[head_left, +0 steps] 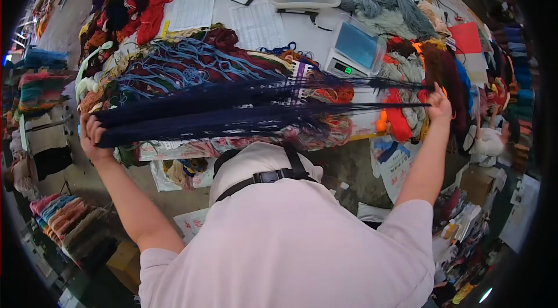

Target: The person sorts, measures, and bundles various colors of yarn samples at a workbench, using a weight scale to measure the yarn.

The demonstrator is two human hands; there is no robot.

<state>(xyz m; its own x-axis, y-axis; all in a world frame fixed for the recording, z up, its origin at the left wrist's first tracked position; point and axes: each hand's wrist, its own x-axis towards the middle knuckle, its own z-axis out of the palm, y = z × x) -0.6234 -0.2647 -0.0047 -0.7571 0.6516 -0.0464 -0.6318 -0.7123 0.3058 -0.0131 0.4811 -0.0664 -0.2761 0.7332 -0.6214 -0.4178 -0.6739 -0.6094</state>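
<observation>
Left arm [136,209] and right arm [424,162] stretch wide, ahead of the torso [290,238].
Bare below short sleeves [410,235], the forearms angle outward; the left hand [92,135] is forward and left of the torso, its fingers curled closed, while the right hand [439,104] is forward and right of the torso, its fingers bent in.

2 hands [92,136] [440,103] hold navy yarn [203,126] stretched above piled, coloured skeins [192,65].

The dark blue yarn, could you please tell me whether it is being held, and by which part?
The left hand holds one end of the dark blue yarn, the right hand the other.
</observation>
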